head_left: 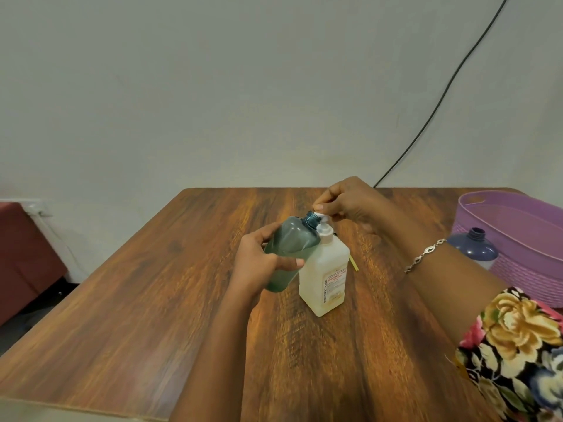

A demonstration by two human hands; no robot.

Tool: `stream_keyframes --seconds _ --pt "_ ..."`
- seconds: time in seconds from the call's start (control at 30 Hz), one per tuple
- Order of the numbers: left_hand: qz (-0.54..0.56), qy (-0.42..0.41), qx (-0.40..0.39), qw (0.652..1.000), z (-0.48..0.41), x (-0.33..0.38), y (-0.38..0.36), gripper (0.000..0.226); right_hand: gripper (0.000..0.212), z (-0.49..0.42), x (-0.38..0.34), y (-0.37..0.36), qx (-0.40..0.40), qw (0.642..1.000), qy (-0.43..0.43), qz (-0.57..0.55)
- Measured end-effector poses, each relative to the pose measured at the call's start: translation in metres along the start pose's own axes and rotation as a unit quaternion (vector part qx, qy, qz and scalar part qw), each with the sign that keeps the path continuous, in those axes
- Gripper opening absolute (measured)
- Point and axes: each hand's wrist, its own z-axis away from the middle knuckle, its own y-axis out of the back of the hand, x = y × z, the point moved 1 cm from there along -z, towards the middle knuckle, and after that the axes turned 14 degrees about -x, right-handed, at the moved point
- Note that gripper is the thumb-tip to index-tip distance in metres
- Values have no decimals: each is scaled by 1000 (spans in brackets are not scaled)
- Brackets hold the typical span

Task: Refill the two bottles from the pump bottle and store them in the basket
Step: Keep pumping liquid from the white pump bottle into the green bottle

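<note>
From the head view, a wooden bench (146, 300) stands against a plain wall, and a dark cable (441, 95) runs down that wall to the bench's far edge. Near the middle of the bench the white pump bottle (325, 280) stands upright, its label facing right. The left hand (262, 264) grips a translucent green bottle (289, 249) around its body. This bottle is uncapped and tilted, its open neck right up against the pump's spout. The right hand (350, 205) reaches in from the right with fingers curled, thumb and fingertips pinching the pump head from above. A silver bracelet (425, 254) sits on that wrist, and a floral sleeve (518, 348) covers the arm nearer the camera. At the far right stands a purple basket (530, 269). Just beside its left wall is a dark blue bottle (473, 246), upright and uncapped, partly hidden by the arm; whether it touches the basket I cannot tell. A thin yellow strip (354, 264) lies on the bench just right of the pump bottle.
</note>
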Motion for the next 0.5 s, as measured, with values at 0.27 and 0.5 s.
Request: stream_keyframes --seconds 0.27,0.5 --pt "10 4 -9 1000 2 -4 -3 68 13 -1 3 -1 3 999 -6 48" --pt "8 1 -7 1000 -1 -2 -1 68 14 -1 0 3 -15 999 -5 39"
